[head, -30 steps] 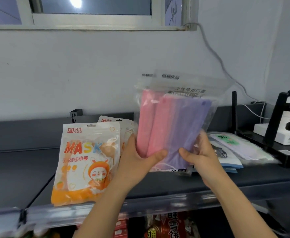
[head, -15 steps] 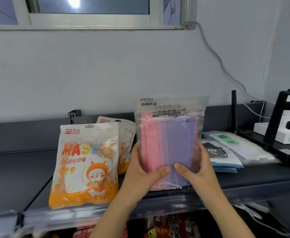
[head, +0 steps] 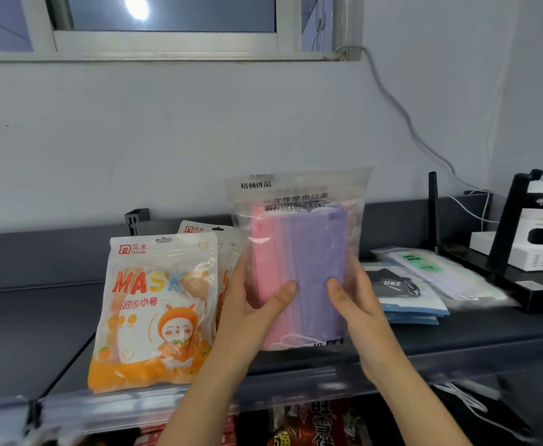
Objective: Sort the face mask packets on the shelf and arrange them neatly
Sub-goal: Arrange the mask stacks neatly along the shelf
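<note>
Clear packet of pink and purple face masks is what we have upright in both hands, just to the right of the orange packet. Its bottom edge is at or just above the shelf; we cannot tell whether it touches. Our left hand grips its left edge and our right hand its right edge. Both thumbs press across the front, with the fingers out of sight behind, which holds the floppy bag square and facing forward. We judge it is being stood beside the orange packet to match that one's upright pose. Further right of the orange packet, a pile of packets lies flat, not yet sorted.
</note>
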The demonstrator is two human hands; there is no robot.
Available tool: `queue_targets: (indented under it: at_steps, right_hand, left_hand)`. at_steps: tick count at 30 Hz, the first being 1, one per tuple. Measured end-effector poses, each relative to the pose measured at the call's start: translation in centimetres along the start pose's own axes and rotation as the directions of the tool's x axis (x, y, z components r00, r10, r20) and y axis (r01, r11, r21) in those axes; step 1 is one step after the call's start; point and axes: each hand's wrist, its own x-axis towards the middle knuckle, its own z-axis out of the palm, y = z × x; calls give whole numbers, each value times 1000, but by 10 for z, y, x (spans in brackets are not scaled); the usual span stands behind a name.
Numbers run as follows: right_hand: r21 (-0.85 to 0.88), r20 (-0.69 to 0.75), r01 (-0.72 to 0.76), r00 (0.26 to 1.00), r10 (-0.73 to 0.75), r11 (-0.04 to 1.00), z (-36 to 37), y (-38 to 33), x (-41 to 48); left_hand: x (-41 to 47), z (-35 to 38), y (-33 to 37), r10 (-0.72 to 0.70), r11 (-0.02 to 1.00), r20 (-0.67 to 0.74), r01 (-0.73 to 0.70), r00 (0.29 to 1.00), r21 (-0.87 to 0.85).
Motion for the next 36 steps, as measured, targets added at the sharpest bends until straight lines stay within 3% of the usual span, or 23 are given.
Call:
queue_targets:
  at_steps: [4,11,21,26,33,36]
  right_hand:
    - [-93,4,-34,999,34,995,-8,2,-2]
    - [-210,-80,-6,997,-11,978,1,11,-7]
    - [44,-43,-41,998,42,998,6,6,-6]
    - [71,13,-27,1000,26,997,6,2,-3]
    - [-126,1,-37,999,37,991,5,24,-3]
    - [-288,-28,-34,999,27,957,4,29,-2]
  left_hand:
    - [-1,-7,-4,-33,999,65,31,997,33]
    - [-3,1,-4,-10,999,46,8,999,47]
    - [-5,1,-14,-96,991,55,100,994,-86]
    - [0,-4,-13,-64,997,-27,63,998,-36]
    - [-1,-1,-16,-117,984,-13,118,993,137]
    - [-1,1,-16,-95,969,-4,93,996,229]
